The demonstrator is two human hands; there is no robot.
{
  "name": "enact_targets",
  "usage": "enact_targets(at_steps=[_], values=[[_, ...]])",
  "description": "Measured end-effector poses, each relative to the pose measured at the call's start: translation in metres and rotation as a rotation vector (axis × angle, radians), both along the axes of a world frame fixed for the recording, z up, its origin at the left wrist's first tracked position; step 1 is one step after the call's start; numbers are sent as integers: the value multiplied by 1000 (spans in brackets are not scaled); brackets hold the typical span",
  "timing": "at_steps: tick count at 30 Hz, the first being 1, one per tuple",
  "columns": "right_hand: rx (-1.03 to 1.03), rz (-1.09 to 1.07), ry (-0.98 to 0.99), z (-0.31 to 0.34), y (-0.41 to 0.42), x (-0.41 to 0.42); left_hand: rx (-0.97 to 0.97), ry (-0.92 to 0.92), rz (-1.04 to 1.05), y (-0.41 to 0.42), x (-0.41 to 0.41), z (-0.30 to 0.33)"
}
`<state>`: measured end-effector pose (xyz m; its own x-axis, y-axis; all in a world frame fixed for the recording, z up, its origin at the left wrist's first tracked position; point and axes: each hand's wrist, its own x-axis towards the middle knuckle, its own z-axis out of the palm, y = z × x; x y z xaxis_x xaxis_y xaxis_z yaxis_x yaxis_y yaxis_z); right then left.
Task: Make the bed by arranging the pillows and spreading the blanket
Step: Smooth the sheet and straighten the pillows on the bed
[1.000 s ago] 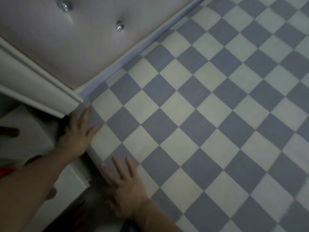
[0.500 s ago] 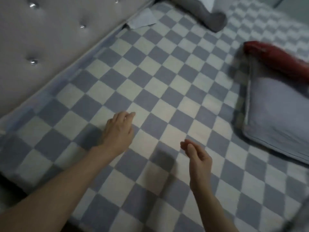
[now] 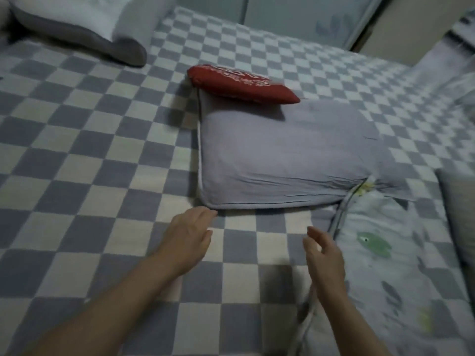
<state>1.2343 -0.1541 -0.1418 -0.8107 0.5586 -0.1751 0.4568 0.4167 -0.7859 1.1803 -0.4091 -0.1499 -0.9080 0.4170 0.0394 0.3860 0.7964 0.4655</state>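
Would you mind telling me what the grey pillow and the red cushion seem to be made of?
Grey pillow: matte woven fabric, probably cotton, judging by its soft creases and piped edge. Red cushion: cloth too, slightly smoother, with pale lettering or a pattern, printed or stitched; too blurred to tell which.

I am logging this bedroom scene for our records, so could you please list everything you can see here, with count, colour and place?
sheet: one, blue and cream checks, covering the bed.
grey pillow: one, lilac grey, flat at centre right.
red cushion: one, red, resting on the grey pillow's far edge.
far pillow: one, white and grey, top left.
blanket: one, pale with a green print, lying at the right, its edge meeting the grey pillow's near corner.
left hand: one, fingers relaxed, near the grey pillow's near left corner, holding nothing.
right hand: one, fingers relaxed, at the blanket's edge, holding nothing.
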Motion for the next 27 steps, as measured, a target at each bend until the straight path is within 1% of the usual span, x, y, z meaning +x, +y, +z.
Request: enact_targets(at_steps=[1, 3, 4, 6, 7, 9, 10, 12, 13, 15, 16, 19, 21, 23, 24, 25, 27], values=[[70, 70, -63, -6, 18, -1, -99, 53, -23, 10, -10, -2], [127, 188, -188, -19, 51, 1, -255, 138, -57, 36, -34, -12], [172, 261, -247, -26, 60, 3, -306, 139, -67, 47, -45, -16], [330, 466, -346, -45, 75, 9, -390, 96, -44, 68, -66, -23], [358, 524, -369, -55, 82, 10, -444, 47, -15, 76, -77, -25], [305, 526, -382, -66, 89, 9, -506, -17, 97, 85, -96, -34], [257, 508, -370, -69, 92, 7, -538, -33, 125, 87, -104, -40], [228, 517, -340, -72, 92, 4, -575, -39, 145, 94, -115, -43], [226, 529, -353, -72, 91, 3, -573, -10, 137, 98, -121, -46], [221, 533, -377, -76, 91, 2, -554, 117, 120, 107, -135, -45], [225, 526, -387, -78, 90, 1, -537, 127, 109, 112, -141, -38], [228, 529, -451, -79, 90, -4, -479, 79, 85, 121, -152, -2], [208, 533, -501, -77, 88, -6, -459, 100, 92, 128, -153, 31], [155, 550, -540, -63, 86, -8, -400, 125, 57, 140, -142, 72], [99, 535, -544, -58, 85, -8, -341, 116, 54, 147, -134, 91], [-5, 491, -511, -46, 85, -9, -260, 95, 51, 154, -122, 114], [-335, 277, -346, -37, 77, -6, 12, 2, 38, 166, -93, 149]])
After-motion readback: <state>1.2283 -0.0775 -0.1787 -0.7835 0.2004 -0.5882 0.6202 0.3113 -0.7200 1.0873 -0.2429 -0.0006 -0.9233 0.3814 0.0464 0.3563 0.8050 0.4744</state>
